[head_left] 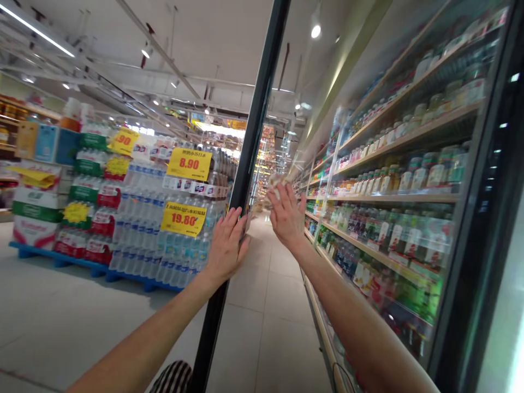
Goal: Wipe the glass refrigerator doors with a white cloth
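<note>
The glass door (268, 273), straight ahead, is probably heavy, stiff and slick, best held by its black frame (254, 128). The left hand (227, 240) lies unclenched there; the right hand (287, 215) spreads, seemingly against the glass (pale blur (278, 182) at its fingertips: cloth or reflection, I cannot tell).

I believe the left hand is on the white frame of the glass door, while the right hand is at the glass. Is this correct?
Not quite: the frame is black, not white, as the head view shows. The left hand is indeed on it, and the right hand is at the glass.
</note>
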A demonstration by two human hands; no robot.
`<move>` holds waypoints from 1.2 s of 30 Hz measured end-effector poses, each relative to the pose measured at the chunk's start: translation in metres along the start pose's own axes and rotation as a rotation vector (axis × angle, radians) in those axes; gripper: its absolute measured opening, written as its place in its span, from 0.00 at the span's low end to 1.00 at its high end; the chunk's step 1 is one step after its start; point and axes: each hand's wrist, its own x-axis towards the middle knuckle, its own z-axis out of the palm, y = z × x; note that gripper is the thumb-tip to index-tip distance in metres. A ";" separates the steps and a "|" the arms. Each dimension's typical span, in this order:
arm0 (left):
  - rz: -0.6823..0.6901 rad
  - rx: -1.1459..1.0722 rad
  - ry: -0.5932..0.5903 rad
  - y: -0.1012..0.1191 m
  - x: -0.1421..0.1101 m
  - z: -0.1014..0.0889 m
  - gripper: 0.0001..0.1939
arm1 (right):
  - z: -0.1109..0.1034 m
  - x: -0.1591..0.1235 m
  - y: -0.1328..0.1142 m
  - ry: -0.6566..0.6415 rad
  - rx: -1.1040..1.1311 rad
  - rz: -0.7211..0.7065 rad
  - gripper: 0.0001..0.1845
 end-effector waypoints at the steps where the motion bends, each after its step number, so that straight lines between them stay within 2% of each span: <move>1: 0.008 0.001 0.001 0.000 0.003 0.001 0.27 | 0.000 0.000 0.000 -0.027 0.014 -0.084 0.25; 3: 0.020 0.006 0.004 0.000 0.008 0.004 0.27 | 0.000 0.001 0.001 -0.097 0.043 -0.297 0.24; 4: 0.020 0.011 0.007 -0.001 0.011 0.005 0.26 | 0.001 0.003 0.002 -0.116 0.048 -0.358 0.23; 5: 0.016 0.017 0.011 -0.002 0.013 0.007 0.26 | 0.001 0.007 0.004 -0.111 0.043 -0.356 0.23; 6: 0.009 0.024 0.017 -0.003 0.016 0.008 0.26 | 0.000 0.012 0.007 -0.084 0.028 -0.287 0.23; 9: -0.010 0.037 0.037 -0.005 0.023 0.011 0.25 | -0.004 0.024 0.017 0.030 -0.038 0.041 0.24; 10: -0.011 0.040 0.040 -0.005 0.025 0.011 0.25 | -0.006 0.024 0.019 0.041 -0.052 0.074 0.24; 11: -0.007 0.043 0.040 -0.004 0.028 0.011 0.25 | -0.008 0.021 0.021 0.024 -0.057 0.038 0.24; 14: 0.021 0.051 0.029 0.000 0.036 0.012 0.24 | -0.014 0.005 0.033 -0.075 -0.056 -0.218 0.24; 15: 0.034 0.053 0.024 0.002 0.039 0.012 0.24 | -0.017 -0.001 0.041 -0.069 -0.067 -0.223 0.24; 16: 0.046 0.053 0.018 0.005 0.042 0.012 0.24 | -0.019 -0.005 0.050 -0.027 -0.088 -0.155 0.24; 19: 0.077 0.043 -0.015 0.017 0.051 0.016 0.24 | -0.026 -0.011 0.077 0.199 -0.169 0.244 0.24; 20: 0.087 0.036 -0.028 0.021 0.054 0.018 0.24 | -0.028 -0.014 0.083 0.246 -0.185 0.323 0.24; 21: 0.097 0.027 -0.041 0.026 0.057 0.021 0.25 | -0.030 -0.018 0.085 0.257 -0.194 0.340 0.24; 22: 0.107 0.019 -0.052 0.032 0.060 0.024 0.25 | -0.032 -0.023 0.086 0.232 -0.195 0.292 0.24; 25: 0.147 0.014 -0.065 0.047 0.065 0.037 0.24 | -0.037 -0.044 0.087 0.048 -0.173 -0.013 0.24; 26: 0.157 0.019 -0.067 0.052 0.067 0.041 0.25 | -0.039 -0.050 0.092 0.018 -0.174 -0.056 0.24; 27: 0.160 0.026 -0.070 0.056 0.067 0.046 0.25 | -0.042 -0.056 0.099 0.027 -0.185 -0.027 0.24; 28: 0.153 0.033 -0.073 0.060 0.068 0.051 0.25 | -0.046 -0.060 0.108 0.071 -0.206 0.071 0.24; 30: 0.114 0.049 -0.079 0.064 0.068 0.060 0.26 | -0.054 -0.068 0.130 0.203 -0.260 0.355 0.24; 31: 0.094 0.058 -0.082 0.065 0.067 0.065 0.26 | -0.058 -0.071 0.139 0.242 -0.283 0.456 0.24; 32: 0.083 0.065 -0.085 0.065 0.066 0.069 0.27 | -0.061 -0.076 0.146 0.246 -0.300 0.497 0.24; 33: 0.079 0.072 -0.086 0.065 0.065 0.072 0.27 | -0.065 -0.081 0.151 0.217 -0.310 0.473 0.24; 36: 0.094 0.082 -0.085 0.061 0.061 0.080 0.28 | -0.073 -0.102 0.161 0.013 -0.292 0.196 0.23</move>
